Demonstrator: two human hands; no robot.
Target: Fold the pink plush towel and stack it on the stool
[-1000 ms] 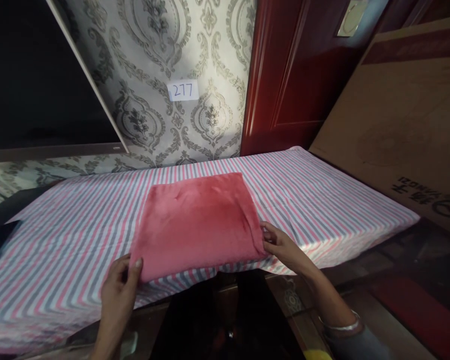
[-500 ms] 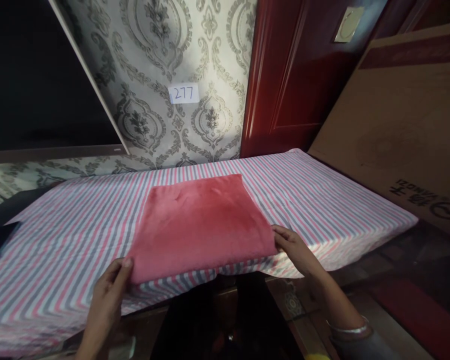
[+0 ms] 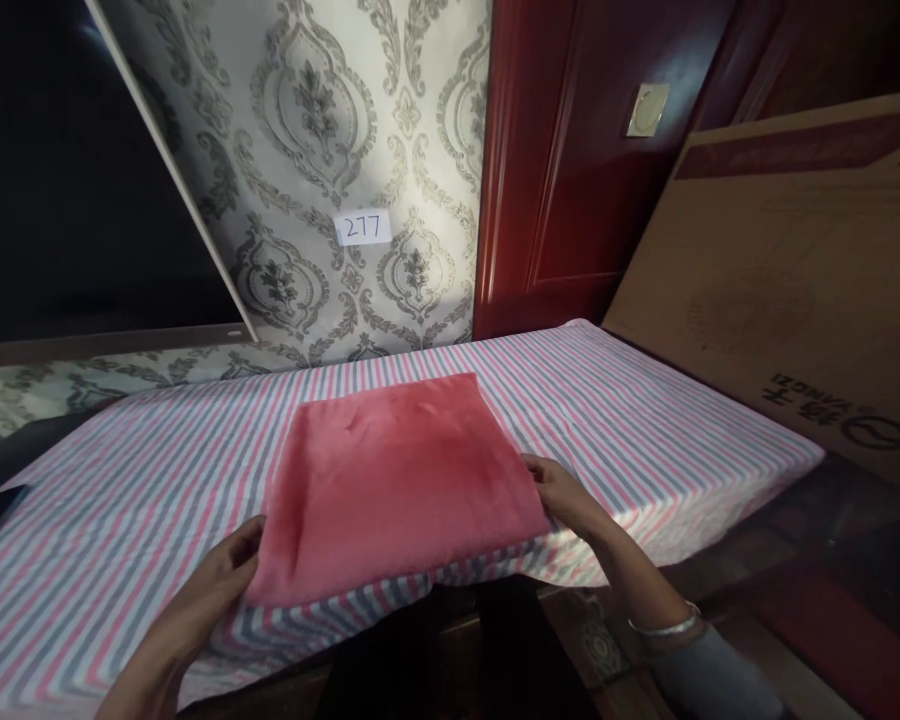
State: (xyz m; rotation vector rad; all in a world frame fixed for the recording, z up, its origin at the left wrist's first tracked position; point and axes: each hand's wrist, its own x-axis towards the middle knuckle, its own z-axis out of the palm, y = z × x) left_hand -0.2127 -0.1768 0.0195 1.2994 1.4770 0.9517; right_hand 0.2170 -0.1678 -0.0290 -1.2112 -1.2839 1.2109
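A pink plush cloth (image 3: 397, 485), roughly square and flat, lies on the striped sheet (image 3: 165, 460) near its front edge. At the cloth's left edge, close to the front corner, my left hand (image 3: 221, 575) grips it with curled fingers; the fingertips are partly hidden. My right hand (image 3: 562, 495) holds the right edge, its fingers tucked under the cloth and out of sight. A shallow crease runs along the left side of the cloth, beside my left hand.
The sheet covers a long table against a patterned wall (image 3: 315, 130). A dark screen (image 3: 82, 200) hangs at the left. A large cardboard box (image 3: 780, 260) leans at the right, in front of a dark red door (image 3: 585, 150). A paper marked 277 (image 3: 363, 227) is on the wall.
Both hands have moved slightly along the cloth's side edges, away from the front corners. A crease has formed along the left side. The view has tilted up a little.
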